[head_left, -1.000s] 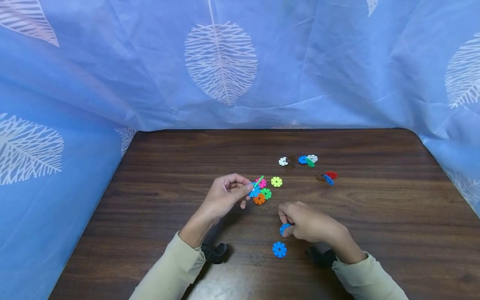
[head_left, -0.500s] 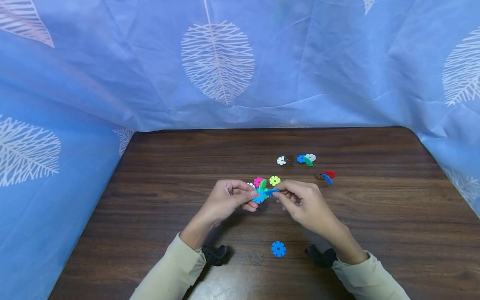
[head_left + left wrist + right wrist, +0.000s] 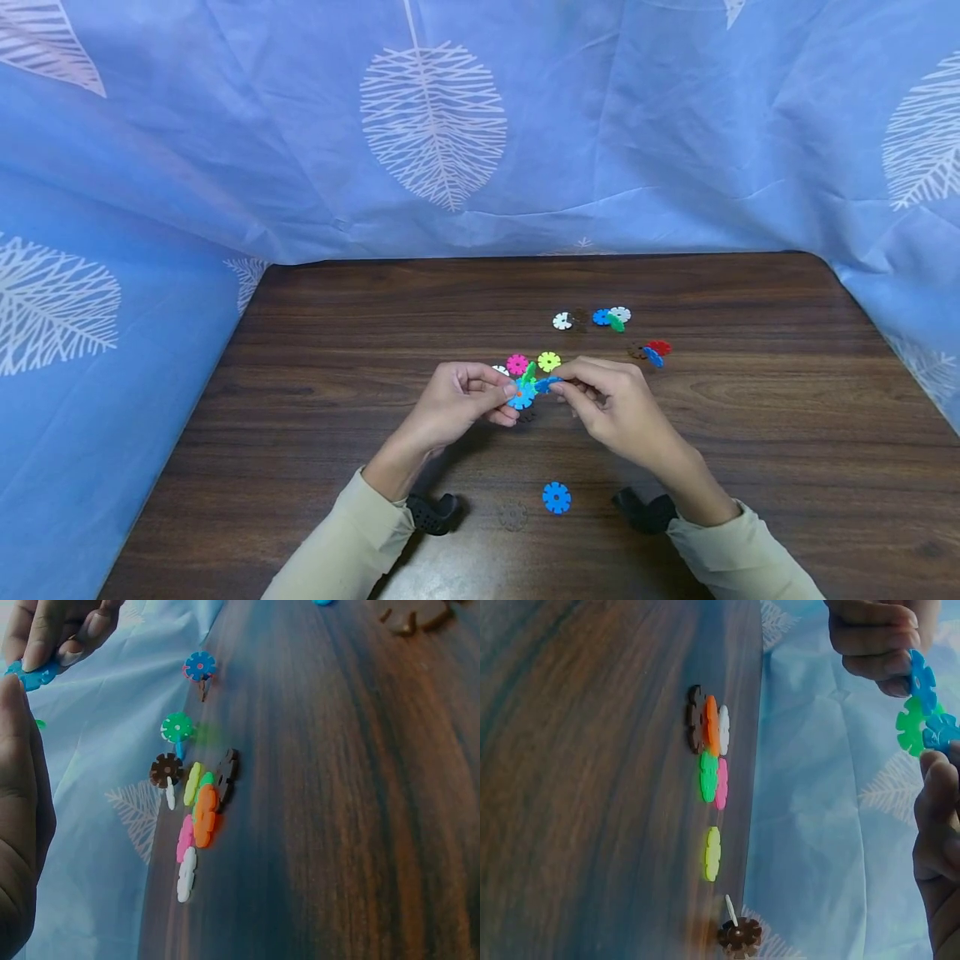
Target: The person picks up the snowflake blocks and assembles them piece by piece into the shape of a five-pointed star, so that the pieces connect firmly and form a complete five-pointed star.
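Note:
My left hand (image 3: 461,396) pinches a light blue notched plastic disc (image 3: 521,395) between thumb and fingers, above the table. A green notched disc (image 3: 529,372) stands at an angle to it, edge against it. From the other side my right hand (image 3: 618,408) pinches a darker blue disc (image 3: 548,384) by its edge. In the right wrist view this blue disc (image 3: 941,733) meets the green disc (image 3: 910,726), with the left hand's disc (image 3: 922,681) just above. Fingertips partly hide both blue discs.
Beyond the hands lie loose discs: pink (image 3: 517,364), yellow (image 3: 549,361), orange (image 3: 204,816) and white (image 3: 187,874). Joined clusters sit farther back, one with a red disc (image 3: 660,347). Nearer lie a blue disc (image 3: 557,497) and a brown disc (image 3: 513,515).
My right hand has lifted a blue disc off the table and brought it up to the left hand's pieces. In the last half second both hands have barely shifted.

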`<state>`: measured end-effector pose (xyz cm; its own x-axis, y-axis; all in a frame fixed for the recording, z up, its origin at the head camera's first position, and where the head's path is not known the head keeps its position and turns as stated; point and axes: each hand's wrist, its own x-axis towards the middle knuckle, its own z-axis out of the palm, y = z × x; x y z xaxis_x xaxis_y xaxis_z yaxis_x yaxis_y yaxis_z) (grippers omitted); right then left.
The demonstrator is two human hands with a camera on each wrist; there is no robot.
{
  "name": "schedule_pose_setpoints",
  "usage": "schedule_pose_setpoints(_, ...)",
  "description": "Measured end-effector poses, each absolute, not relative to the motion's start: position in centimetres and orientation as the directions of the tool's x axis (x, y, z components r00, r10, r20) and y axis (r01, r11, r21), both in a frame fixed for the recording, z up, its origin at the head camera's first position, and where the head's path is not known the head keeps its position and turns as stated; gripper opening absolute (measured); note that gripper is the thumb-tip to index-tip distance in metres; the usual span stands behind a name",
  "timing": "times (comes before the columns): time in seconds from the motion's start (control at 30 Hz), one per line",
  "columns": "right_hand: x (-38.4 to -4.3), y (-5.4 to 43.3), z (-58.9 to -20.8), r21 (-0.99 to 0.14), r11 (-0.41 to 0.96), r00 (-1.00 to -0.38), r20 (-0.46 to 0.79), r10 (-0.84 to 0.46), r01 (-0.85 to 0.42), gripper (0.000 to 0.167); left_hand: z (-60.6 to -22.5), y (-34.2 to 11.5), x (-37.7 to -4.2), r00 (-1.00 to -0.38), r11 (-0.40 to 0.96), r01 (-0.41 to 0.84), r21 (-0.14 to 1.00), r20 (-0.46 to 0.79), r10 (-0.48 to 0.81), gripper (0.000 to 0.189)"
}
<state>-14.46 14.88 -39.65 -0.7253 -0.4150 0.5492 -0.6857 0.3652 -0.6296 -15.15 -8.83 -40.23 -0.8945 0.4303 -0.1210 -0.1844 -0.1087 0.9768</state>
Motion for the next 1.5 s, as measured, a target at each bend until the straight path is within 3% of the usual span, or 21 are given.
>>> schedule_pose_setpoints(0.2, -14.6, 15.0, -39.7, -0.632, 0.348, -0.716, 0.542, -0.440, -0.692, 0.016, -40.1, -8.9, -15.1, -0.891, -0.104, -0.195, 0.975, -0.132, 0.435, 0.017)
schedule_pose_setpoints(0.37, -14.6, 15.0, -39.8, -0.625, 0.343, -0.707, 0.549, -0.445, -0.702, 0.025, -39.9, -8.5, -15.0, -0.890, -0.108, -0.212, 0.971, -0.146, 0.433, 0.017)
schedule_pose_setpoints(0.7, -14.6, 14.6, -40.8, -0.640, 0.256, -0.674, 0.577, -0.462, -0.724, 0.028, -40.3, -8.1, -14.6, -0.895, -0.093, -0.258, 0.962, -0.202, 0.397, 0.012)
schedule_pose_setpoints(0.93, -14.4, 14.3, -41.1, -0.607, 0.279, -0.662, 0.613, -0.431, -0.744, 0.028, -40.3, -7.8, -14.4, -0.910, -0.136, -0.274, 0.952, -0.211, 0.357, 0.013)
schedule_pose_setpoints(1.23, -14.4, 15.0, -40.5, -0.679, 0.336, -0.742, 0.482, -0.466, -0.652, 0.022, -40.8, -7.3, -14.6, -0.904, -0.156, -0.297, 0.942, -0.225, 0.363, 0.012)
schedule_pose_setpoints(1.37, -14.3, 16.0, -40.3, -0.686, 0.359, -0.744, 0.413, -0.525, -0.633, 0.021, -41.0, -7.4, -14.8, -0.883, -0.051, -0.227, 0.972, -0.184, 0.432, 0.015)
schedule_pose_setpoints(1.5, -14.5, 18.1, -40.4, -0.673, 0.438, -0.777, 0.347, -0.525, -0.596, 0.021, -40.7, -8.1, -15.0, -0.873, 0.259, 0.021, 0.966, -0.109, 0.475, 0.020)
